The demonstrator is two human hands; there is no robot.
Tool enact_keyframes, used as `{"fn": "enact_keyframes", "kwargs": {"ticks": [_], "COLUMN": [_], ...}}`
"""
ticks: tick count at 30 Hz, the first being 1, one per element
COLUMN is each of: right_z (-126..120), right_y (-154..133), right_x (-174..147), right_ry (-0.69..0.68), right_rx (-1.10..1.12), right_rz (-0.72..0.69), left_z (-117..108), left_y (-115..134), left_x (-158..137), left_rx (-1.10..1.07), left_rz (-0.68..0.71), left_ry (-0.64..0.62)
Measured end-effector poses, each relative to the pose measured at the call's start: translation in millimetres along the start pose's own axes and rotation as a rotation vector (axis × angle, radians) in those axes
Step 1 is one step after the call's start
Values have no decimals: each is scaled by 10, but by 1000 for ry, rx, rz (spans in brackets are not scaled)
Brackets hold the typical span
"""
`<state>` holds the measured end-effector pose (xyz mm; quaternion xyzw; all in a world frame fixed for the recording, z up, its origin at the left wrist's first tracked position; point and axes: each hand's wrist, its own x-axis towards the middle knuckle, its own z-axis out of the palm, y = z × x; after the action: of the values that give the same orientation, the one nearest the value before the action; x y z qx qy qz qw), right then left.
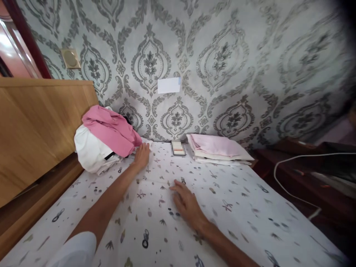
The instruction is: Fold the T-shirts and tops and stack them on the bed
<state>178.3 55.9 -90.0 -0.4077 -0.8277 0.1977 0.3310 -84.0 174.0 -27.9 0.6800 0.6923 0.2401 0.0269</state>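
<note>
While the left hand [142,155] touches crumpled pink cloth [111,129], the right hand [187,202] rests spread on printed sheet [236,207].

Grey damask-patterned wallpaper [222,55] across far wall; light wooden headboard panel [36,126] left; dark wooden side furniture [292,170] right, trailing white cable [280,163].

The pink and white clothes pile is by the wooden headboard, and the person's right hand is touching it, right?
Not quite. The head view shows the left hand touching the pink and white clothes pile by the wooden headboard. The right hand rests flat on the patterned sheet, apart from the pile.
</note>
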Motion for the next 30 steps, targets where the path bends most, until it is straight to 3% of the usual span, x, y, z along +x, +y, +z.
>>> {"fn": "enact_keyframes", "kwargs": {"ticks": [3, 7, 10, 13, 17, 21, 26, 28, 30], "right_z": [56, 13, -27, -49, -66, -104, -176, -199, -212], "right_y": [-20, 45, 16, -59, -153, -245, -390, -424, -432], "right_x": [-71, -52, -20, 10, 27, -26, -53, -35, -16], "right_ry": [6, -14, -77, -128, -107, -115, -103, -92, -76], "right_rx": [-59, -78, -75, -54, 35, 136, 230, 269, 308], "right_rz": [-62, -24, 4, 10, -43, -106, -62, -28, 19], "left_z": [-64, -215, -343, -405, -419, -439, -504, -553, -597], "left_y": [-111, -176, -142, 27, 441, 764, 747, 652, 536], "left_x": [223, 293, 66, -476, -1383, -1900, -1974, -1897, -1712], "left_rx": [125, 210, 192, 126, -133, -593, -952, -986, -939], "left_rz": [-24, -13, 65, 175, 297, 192, -24, -19, 70], "left_ry": [-16, -115, -231, -340, -424, -528, -614, -700, -793]}}
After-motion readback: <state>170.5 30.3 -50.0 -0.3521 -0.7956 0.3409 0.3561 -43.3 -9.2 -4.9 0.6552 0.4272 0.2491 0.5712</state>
